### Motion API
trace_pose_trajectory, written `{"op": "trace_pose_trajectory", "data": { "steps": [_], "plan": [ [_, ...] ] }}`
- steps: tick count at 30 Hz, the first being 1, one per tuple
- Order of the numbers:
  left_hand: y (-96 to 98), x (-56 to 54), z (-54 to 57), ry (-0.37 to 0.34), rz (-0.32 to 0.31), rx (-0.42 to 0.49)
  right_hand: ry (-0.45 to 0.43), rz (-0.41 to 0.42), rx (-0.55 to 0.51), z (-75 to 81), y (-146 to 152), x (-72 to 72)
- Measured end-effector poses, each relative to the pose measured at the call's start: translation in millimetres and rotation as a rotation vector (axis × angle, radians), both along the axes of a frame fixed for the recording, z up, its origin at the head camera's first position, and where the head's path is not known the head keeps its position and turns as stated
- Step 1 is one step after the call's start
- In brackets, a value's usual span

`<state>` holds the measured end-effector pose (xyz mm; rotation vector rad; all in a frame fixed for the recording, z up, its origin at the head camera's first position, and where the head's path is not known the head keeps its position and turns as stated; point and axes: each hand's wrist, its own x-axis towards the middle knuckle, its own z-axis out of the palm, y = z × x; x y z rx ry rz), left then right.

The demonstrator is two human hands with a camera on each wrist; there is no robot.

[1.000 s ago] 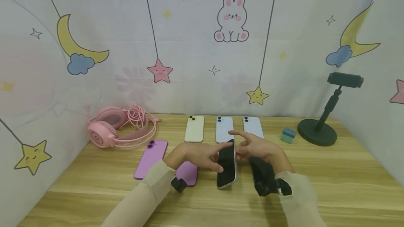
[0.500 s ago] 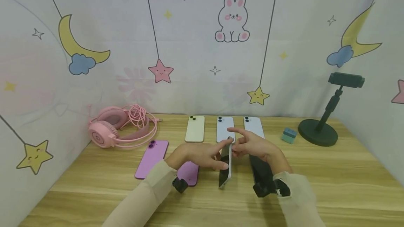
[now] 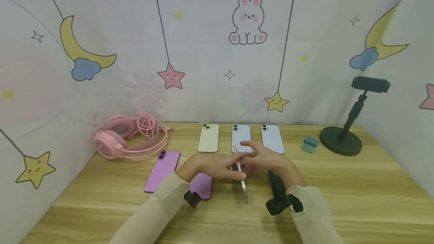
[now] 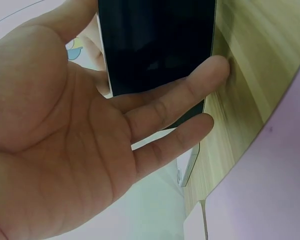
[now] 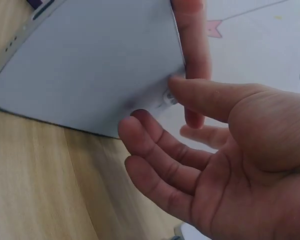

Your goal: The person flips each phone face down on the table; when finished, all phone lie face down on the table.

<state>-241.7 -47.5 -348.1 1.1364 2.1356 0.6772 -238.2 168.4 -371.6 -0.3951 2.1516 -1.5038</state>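
Note:
A smartphone with a pale back stands on edge between both hands, its thin silver side towards the head camera. Its black screen faces my left hand, whose thumb and index finger hold it along the upper edge. In the left wrist view, the other left fingers stretch across the screen. My right hand is on the back side. The right wrist view has its thumb at the phone's camera corner, with the other fingers loosely bent near the lower edge.
Two purple phones lie on the left, one partly under the left wrist. A dark phone lies below the right wrist. Behind are a cream phone, two pale phones, a pink headset, a small block and a black stand.
The smartphone has turned from showing its black screen to edge-on. My right hand has shifted left, closer to my left hand, which has barely moved.

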Motion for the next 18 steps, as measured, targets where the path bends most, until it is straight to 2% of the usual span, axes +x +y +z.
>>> {"op": "trace_pose_trajectory", "data": {
  "steps": [4, 9, 18],
  "plan": [
    [-0.8, -0.7, 0.4, 0.033, -0.005, -0.021, -0.014, -0.007, 0.033, -0.2, -1.7, 1.6],
    [-0.8, 0.4, 2.3, 0.084, 0.007, -0.057, -0.08, -0.026, 0.08, 0.1, 0.4, 3.8],
    [-2.5, 0.9, 4.6, 0.116, 0.034, -0.083, -0.145, -0.045, 0.075, 0.0, 0.3, 5.1]
  ]
}}
